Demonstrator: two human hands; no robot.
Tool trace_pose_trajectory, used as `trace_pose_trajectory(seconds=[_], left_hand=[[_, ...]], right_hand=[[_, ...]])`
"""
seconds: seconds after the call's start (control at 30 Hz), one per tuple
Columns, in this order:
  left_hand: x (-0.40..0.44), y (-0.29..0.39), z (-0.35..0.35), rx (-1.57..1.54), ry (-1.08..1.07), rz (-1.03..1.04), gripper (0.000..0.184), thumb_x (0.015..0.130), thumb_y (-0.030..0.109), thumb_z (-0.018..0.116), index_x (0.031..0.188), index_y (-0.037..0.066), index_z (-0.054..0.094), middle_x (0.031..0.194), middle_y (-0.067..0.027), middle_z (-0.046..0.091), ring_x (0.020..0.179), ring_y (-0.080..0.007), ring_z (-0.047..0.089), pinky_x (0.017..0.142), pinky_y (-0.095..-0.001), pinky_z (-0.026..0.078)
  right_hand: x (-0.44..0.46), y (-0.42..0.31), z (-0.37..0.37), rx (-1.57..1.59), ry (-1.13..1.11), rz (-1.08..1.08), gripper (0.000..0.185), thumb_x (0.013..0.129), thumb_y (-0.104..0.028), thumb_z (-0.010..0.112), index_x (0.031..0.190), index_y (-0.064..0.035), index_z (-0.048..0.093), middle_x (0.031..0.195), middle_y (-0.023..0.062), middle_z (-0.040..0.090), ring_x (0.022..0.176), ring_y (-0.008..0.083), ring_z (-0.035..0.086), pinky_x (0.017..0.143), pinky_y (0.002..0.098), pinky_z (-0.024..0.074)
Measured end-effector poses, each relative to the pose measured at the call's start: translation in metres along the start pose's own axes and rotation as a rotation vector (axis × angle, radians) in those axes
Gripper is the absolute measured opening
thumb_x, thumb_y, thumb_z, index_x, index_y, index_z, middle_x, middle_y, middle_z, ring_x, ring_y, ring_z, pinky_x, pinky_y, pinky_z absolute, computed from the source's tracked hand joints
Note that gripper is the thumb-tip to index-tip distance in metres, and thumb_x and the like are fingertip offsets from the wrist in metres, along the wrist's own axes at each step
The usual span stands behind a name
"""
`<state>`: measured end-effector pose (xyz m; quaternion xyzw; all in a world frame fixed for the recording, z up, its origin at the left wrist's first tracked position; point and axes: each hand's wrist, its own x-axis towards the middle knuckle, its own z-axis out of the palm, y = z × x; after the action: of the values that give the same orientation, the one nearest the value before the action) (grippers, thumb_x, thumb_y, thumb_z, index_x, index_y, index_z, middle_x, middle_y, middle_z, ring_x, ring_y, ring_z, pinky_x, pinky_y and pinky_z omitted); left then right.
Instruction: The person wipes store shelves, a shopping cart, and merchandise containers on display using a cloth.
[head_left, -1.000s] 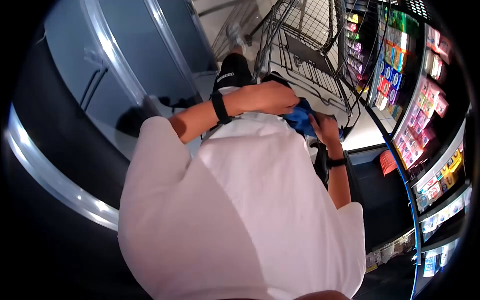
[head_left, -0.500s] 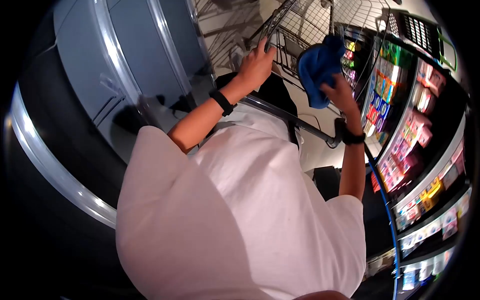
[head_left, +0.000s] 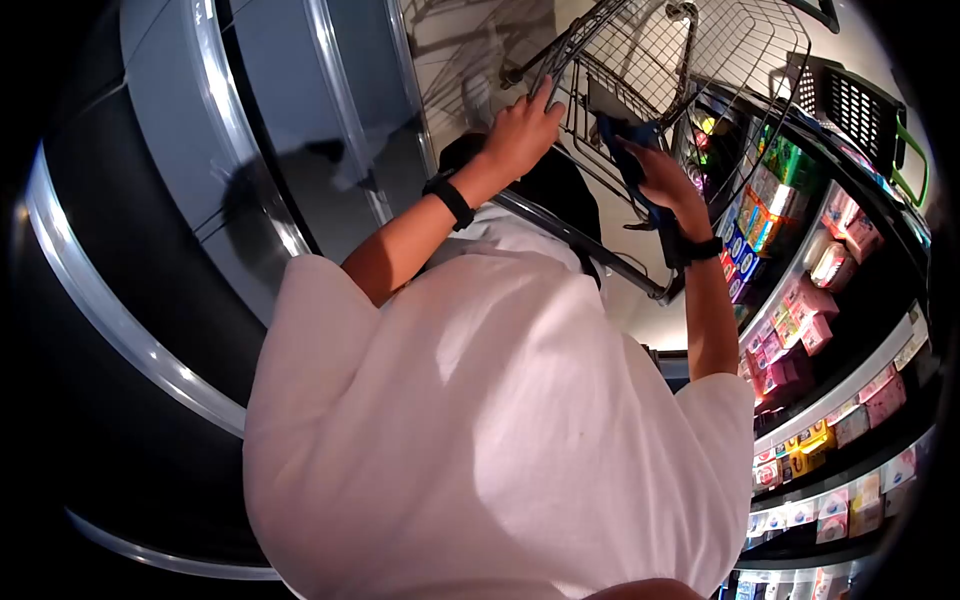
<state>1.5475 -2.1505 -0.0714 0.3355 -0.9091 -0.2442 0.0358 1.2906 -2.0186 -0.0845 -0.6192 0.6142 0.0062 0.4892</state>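
Observation:
My left hand (head_left: 523, 132) is at the near left corner of a wire shopping cart (head_left: 640, 62), its fingers closed on the frame with the index finger reaching along it. My right hand (head_left: 668, 186) holds a blue cloth (head_left: 622, 150) over the near part of the cart. Seen nearly edge-on, the cloth looks dark and is partly hidden by the hand. Between me and the basket runs the cart's dark handle bar (head_left: 580, 240). Each wrist wears a black band.
Shelves of colourful boxed goods (head_left: 790, 335) curve along the right side. A black shopping basket with a green handle (head_left: 850, 105) is at the upper right. Grey panels with shiny metal strips (head_left: 335, 90) line the left. Pale floor (head_left: 640, 325) shows below the handle bar.
The blue cloth has turned from broad side to nearly edge-on and sits lower, as my right hand has rotated. My left hand stays on the cart. The view has shifted slightly.

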Motion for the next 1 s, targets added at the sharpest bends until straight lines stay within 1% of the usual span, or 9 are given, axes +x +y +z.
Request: trace_pose_trajectory(seconds=[0.13,0.37,0.47,0.5,0.67,0.77,0.83,0.9,1.0], left_hand=[[0.019,-0.005,-0.005,-0.007,0.014,-0.025,0.024,0.077,0.012,0.065,0.099,0.007,0.056,0.131,-0.0202,0.051,0.085,-0.0334,0.065,0.059,-0.0436,0.056],[0.036,-0.028,-0.018,-0.111,0.108,0.022,0.020,0.075,0.008,0.065,0.093,0.007,0.057,0.130,-0.0227,0.050,0.081,-0.0366,0.064,0.063,-0.0462,0.054],[0.050,-0.039,-0.025,-0.653,-0.118,-0.232,0.023,0.079,0.004,0.062,0.099,0.011,0.054,0.137,-0.0209,0.046,0.098,-0.0450,0.058,0.074,-0.0476,0.050],[0.050,-0.041,-0.017,-0.641,-0.056,-0.205,0.025,0.078,0.003,0.061,0.100,0.012,0.053,0.135,-0.0197,0.048,0.098,-0.0439,0.059,0.072,-0.0479,0.050],[0.054,-0.051,-0.023,-0.590,-0.114,-0.135,0.030,0.077,-0.001,0.057,0.102,0.015,0.051,0.127,-0.0160,0.052,0.089,-0.0445,0.058,0.068,-0.0502,0.048],[0.057,-0.053,-0.023,-0.583,-0.097,-0.117,0.030,0.077,-0.003,0.054,0.100,0.015,0.051,0.126,-0.0152,0.052,0.086,-0.0460,0.058,0.068,-0.0515,0.047],[0.060,-0.054,-0.021,-0.557,-0.155,-0.123,0.029,0.077,-0.003,0.053,0.099,0.015,0.051,0.129,-0.0181,0.051,0.088,-0.0476,0.057,0.070,-0.0522,0.046],[0.063,-0.061,-0.007,-0.619,-0.253,-0.092,0.027,0.078,-0.004,0.053,0.098,0.014,0.051,0.129,-0.0249,0.049,0.100,-0.0477,0.055,0.072,-0.0532,0.046],[0.076,-0.056,-0.038,-0.618,-0.361,-0.120,0.033,0.079,-0.005,0.052,0.106,0.013,0.052,0.136,-0.0242,0.044,0.123,-0.0454,0.044,0.082,-0.0514,0.046]], right_hand=[[0.007,-0.048,-0.042,0.118,0.062,0.036,0.057,0.076,0.001,0.059,0.132,-0.0135,0.055,0.109,0.0221,0.060,0.100,0.0410,0.059,0.085,0.0426,0.0494],[-0.037,0.033,-0.002,0.091,0.127,0.567,0.048,0.072,0.001,0.058,0.120,-0.0060,0.063,0.096,0.0245,0.066,0.092,0.0397,0.064,0.083,0.0423,0.0505],[0.007,-0.038,-0.036,0.271,0.291,0.296,0.048,0.069,0.001,0.054,0.116,-0.0055,0.065,0.090,0.0249,0.067,0.084,0.0414,0.064,0.081,0.0430,0.0506],[0.030,-0.063,-0.046,0.446,0.226,0.401,0.046,0.071,0.000,0.054,0.116,-0.0090,0.065,0.091,0.0254,0.066,0.087,0.0410,0.063,0.082,0.0431,0.0502],[0.061,-0.111,-0.046,0.227,0.294,0.226,0.043,0.074,-0.002,0.056,0.116,-0.0119,0.065,0.097,0.0260,0.064,0.093,0.0395,0.063,0.081,0.0427,0.0500],[0.015,-0.056,-0.027,0.269,0.388,0.368,0.039,0.075,-0.003,0.055,0.113,-0.0063,0.065,0.096,0.0259,0.066,0.091,0.0408,0.064,0.081,0.0437,0.0517],[-0.022,-0.016,-0.004,0.121,0.270,0.682,0.039,0.075,-0.005,0.053,0.113,-0.0038,0.064,0.100,0.0273,0.065,0.095,0.0425,0.063,0.084,0.0458,0.0509],[-0.057,0.021,0.028,0.030,0.390,0.661,0.040,0.075,-0.009,0.054,0.114,-0.0021,0.063,0.096,0.0272,0.065,0.096,0.0442,0.062,0.086,0.0489,0.0498],[-0.036,-0.038,-0.017,0.196,0.457,0.650,0.041,0.076,-0.009,0.055,0.116,-0.0034,0.063,0.095,0.0241,0.066,0.091,0.0379,0.064,0.079,0.0411,0.0500]])
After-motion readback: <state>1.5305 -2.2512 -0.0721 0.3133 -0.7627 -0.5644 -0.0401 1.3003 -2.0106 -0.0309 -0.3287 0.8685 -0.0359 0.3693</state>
